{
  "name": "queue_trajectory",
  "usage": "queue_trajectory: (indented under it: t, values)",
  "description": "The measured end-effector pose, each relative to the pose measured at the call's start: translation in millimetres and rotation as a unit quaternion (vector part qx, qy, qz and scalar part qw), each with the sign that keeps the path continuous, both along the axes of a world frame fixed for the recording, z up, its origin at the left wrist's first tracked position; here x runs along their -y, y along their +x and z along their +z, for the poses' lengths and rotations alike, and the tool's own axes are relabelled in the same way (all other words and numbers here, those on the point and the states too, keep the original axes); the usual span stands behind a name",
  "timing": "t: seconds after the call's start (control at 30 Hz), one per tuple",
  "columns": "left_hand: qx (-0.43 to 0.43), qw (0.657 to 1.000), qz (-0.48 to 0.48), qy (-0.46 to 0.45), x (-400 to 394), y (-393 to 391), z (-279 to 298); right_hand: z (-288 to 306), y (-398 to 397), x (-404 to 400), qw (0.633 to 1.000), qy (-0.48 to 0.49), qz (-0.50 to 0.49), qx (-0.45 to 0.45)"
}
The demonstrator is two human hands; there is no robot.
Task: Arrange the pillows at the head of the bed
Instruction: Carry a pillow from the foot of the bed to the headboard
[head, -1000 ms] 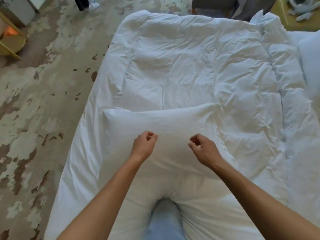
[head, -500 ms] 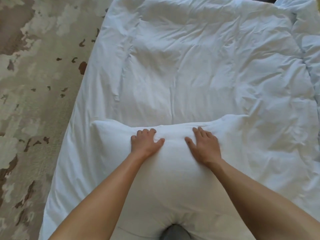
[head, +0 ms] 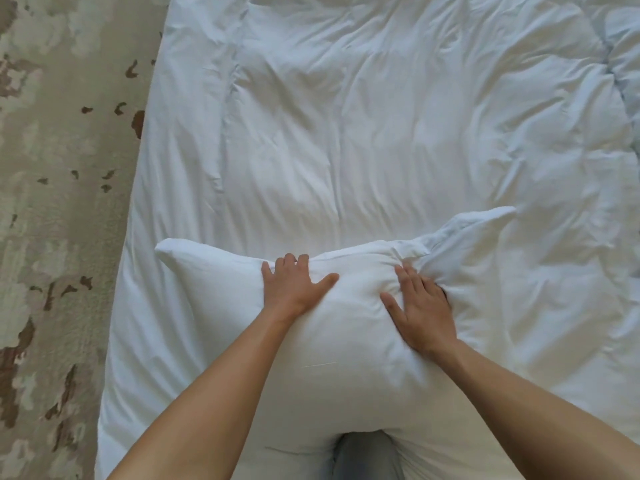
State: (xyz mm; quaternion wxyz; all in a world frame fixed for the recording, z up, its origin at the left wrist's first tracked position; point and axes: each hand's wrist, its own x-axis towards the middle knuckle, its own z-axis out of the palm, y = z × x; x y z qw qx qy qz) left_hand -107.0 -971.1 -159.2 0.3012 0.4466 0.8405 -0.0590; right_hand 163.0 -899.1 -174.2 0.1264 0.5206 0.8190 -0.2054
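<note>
A white pillow [head: 221,306] lies across the near end of the bed, on top of the white duvet [head: 381,133]. My left hand [head: 291,285] rests flat on the pillow's far edge, fingers spread over the rim. My right hand [head: 420,306] presses palm-down into the pillow to the right, denting the fabric into folds. The pillow's right corner [head: 485,220] sticks up, crumpled. Neither hand grips anything.
A beige and brown patterned carpet [head: 52,202] runs along the bed's left side. A knee in grey trousers [head: 367,455] shows at the bottom, under the pillow's near edge. The duvet is wrinkled toward the right.
My hands went from loose fists above the pillow to flat palms on it. The right hand slid right and pushed in, bunching the pillow's right corner upward. The view moved closer.
</note>
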Motion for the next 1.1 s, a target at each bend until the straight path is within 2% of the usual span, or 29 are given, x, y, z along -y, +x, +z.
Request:
queue_trajectory:
  t: [0.2,0.33,0.47,0.57,0.7,0.83,0.93,1.1]
  values:
    - [-0.014,1.000,-0.002,0.012,29,15,10,28,-26,-56,0.997,0.037,0.055,0.027]
    - [-0.018,0.999,0.007,0.031,52,24,24,40,-22,-61,0.992,-0.006,0.116,0.049]
    - [-0.021,1.000,-0.006,0.022,70,32,46,61,-10,-47,0.986,0.055,0.152,0.030]
    - [-0.035,0.998,-0.044,0.021,79,38,65,80,5,-32,0.981,0.073,0.178,0.001]
    - [-0.042,0.993,-0.091,0.059,96,49,88,106,32,-5,0.984,0.056,0.163,-0.037]
    - [-0.009,0.993,-0.079,0.085,125,69,111,133,64,30,0.985,0.061,0.146,-0.072]
    - [-0.001,0.992,-0.076,0.097,154,95,129,151,95,64,0.984,0.060,0.137,-0.101]
    - [-0.007,0.984,-0.139,0.113,219,158,158,177,169,147,0.983,0.026,0.095,-0.156]
